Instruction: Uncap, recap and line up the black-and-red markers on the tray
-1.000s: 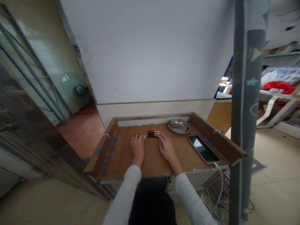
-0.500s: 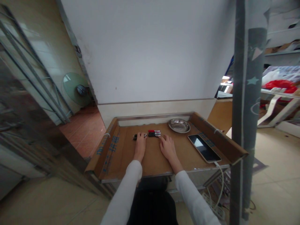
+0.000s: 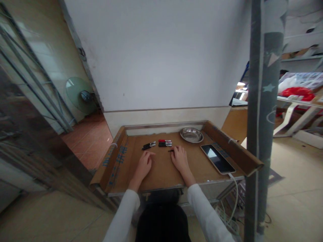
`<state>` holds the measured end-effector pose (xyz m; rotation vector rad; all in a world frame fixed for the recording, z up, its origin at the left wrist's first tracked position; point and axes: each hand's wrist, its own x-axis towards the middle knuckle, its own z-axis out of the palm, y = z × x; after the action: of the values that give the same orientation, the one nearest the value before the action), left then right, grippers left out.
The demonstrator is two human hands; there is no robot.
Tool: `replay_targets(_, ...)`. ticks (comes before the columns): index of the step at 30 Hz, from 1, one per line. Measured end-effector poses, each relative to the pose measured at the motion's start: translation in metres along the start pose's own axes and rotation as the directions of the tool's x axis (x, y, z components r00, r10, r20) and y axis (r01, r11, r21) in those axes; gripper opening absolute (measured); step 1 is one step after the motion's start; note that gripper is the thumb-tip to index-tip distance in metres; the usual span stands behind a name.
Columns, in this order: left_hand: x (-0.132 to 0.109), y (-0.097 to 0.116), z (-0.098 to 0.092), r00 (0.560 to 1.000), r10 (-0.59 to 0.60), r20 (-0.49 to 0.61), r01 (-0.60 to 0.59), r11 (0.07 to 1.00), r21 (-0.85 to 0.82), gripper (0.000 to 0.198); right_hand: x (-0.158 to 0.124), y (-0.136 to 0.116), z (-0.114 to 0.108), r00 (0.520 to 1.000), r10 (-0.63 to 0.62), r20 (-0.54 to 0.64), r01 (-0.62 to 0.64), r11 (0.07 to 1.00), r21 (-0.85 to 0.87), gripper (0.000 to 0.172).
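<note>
My left hand (image 3: 145, 162) is over the cardboard surface (image 3: 161, 171), fingers apart and holding nothing, just in front of a pair of black pens (image 3: 148, 145). Right of that pair, a red pen (image 3: 165, 140) lies behind black pens (image 3: 165, 144), side by side. My right hand (image 3: 179, 157) is closed on a thin dark object (image 3: 171, 150) that sticks out leftward from its fingertips; most of it is hidden, so I cannot tell what it is.
A round metal dish (image 3: 191, 135) stands at the back right. In front of it lies a phone (image 3: 218, 159) with a white cable (image 3: 236, 193). Folded cardboard walls (image 3: 233, 149) edge the table, and a wrapped post (image 3: 262, 101) rises at the right.
My left hand has let go of the black pens at the left and drawn back toward me. A dark object now shows at my right fingertips. The view has shifted slightly.
</note>
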<state>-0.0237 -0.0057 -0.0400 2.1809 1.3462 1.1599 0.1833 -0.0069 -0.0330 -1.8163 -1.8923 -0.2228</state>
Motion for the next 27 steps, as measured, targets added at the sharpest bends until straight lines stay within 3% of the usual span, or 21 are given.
replay_targets(4,-0.016,0.000,-0.007,0.993,-0.002,0.114,-0.009,0.995,0.099,0.040,-0.002,0.000,0.002,1.000,0.007,0.000,-0.007,1.000,-0.027,0.019)
replay_targets(8,-0.016,0.001,-0.003,0.993,-0.003,0.120,-0.015,0.989,0.145,0.023,-0.001,0.002,0.004,1.000,0.005,-0.009,-0.006,1.000,-0.027,0.018)
replay_targets(13,-0.011,0.005,0.009,0.995,-0.003,0.102,-0.002,0.999,0.048,0.012,-0.001,0.002,0.004,1.000,0.007,-0.011,-0.007,1.000,-0.017,0.015)
replay_targets(21,0.031,0.030,0.045,0.999,-0.033,0.019,0.033,0.999,-0.010,0.011,0.000,0.002,0.002,0.999,-0.042,0.010,0.042,0.999,0.004,0.016)
replay_targets(27,0.049,0.029,0.059,0.996,0.053,0.070,-0.045,0.993,-0.105,0.013,0.001,0.005,0.004,0.999,-0.038,-0.020,0.038,0.999,0.025,0.019)
